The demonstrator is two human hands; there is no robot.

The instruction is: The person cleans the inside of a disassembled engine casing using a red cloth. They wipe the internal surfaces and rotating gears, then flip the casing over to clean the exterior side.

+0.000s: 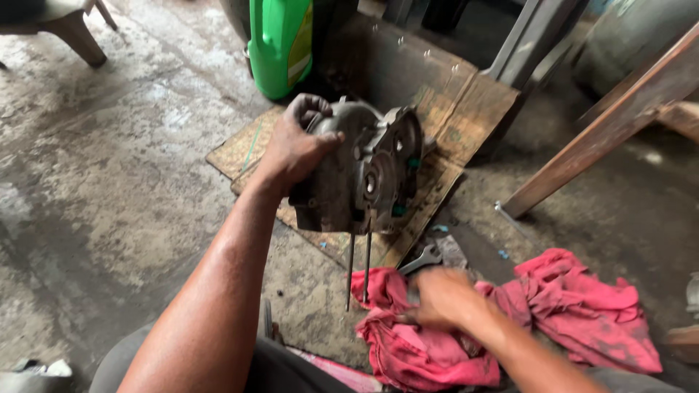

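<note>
A dirty grey metal engine case (364, 171) stands on a flattened cardboard sheet (451, 109) on the concrete floor. Two long thin studs (358, 266) stick out of its near side. My left hand (295, 142) grips the case's top left edge. My right hand (440, 298), blurred by motion, rests on a crumpled red rag (575, 306) at the lower right, fingers curled; whether it holds anything is unclear. An open-ended spanner (422, 258) lies just beyond that hand, partly on the rag.
A green plastic jug (280, 44) stands behind the case. A slanted wooden beam (604, 124) crosses the right side. A stool leg (76, 33) shows at the top left. A grey metal drum (633, 36) is at the top right.
</note>
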